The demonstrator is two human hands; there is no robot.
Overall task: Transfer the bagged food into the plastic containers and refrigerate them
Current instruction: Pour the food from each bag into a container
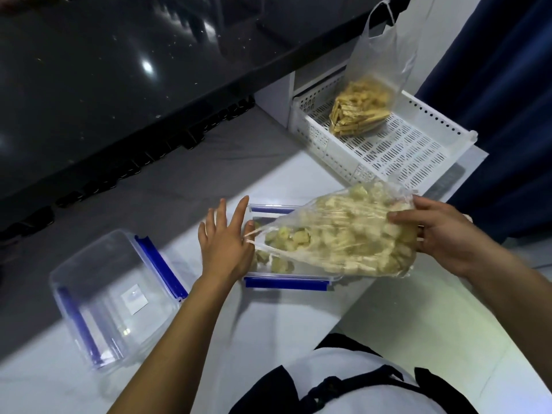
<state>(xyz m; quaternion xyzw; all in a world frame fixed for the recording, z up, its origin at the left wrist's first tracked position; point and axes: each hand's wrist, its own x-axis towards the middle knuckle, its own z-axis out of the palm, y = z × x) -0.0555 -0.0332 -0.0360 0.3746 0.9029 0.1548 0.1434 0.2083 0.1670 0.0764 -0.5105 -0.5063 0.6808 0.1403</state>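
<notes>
Two hands work over a white counter [292, 330]. The right hand [442, 237] curls around the closed bottom of one clear bag of pale food chunks [343, 234], tipping it on its side. The left hand [227, 237] has its fingers spread and mostly straight, while its thumb hooks the bag's stretched mouth, held open over one clear container with blue clips [286, 282] lying between the hands. A few chunks already lie inside that container. A second clear container with blue clips [116, 294] sits well left of the left hand, holding nothing visible. Beyond the right hand stands one white perforated basket [418, 150], with a second bag of tan food sticks [364, 112] in it.
</notes>
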